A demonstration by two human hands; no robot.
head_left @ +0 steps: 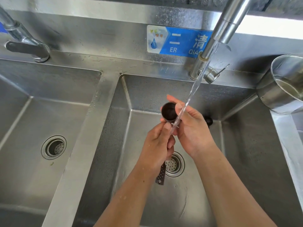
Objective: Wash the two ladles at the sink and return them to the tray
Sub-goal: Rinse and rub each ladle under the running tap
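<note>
A small dark ladle (168,111) with a cup-shaped bowl and a perforated flat handle is held over the middle sink basin (237,145). My left hand (157,146) grips its handle, whose end pokes out below the wrist. My right hand (191,128) holds the bowl, thumb on the rim and fingers behind it. Water from the tap (229,27) streams down onto my right thumb and the ladle's neck. The second ladle and the tray are out of view.
A second basin (24,128) with a round drain lies to the left, with another tap (24,43) behind it. A steel pot (283,89) holding water sits at the right edge. A blue sign (180,41) is on the back wall. The middle drain (174,164) is below my hands.
</note>
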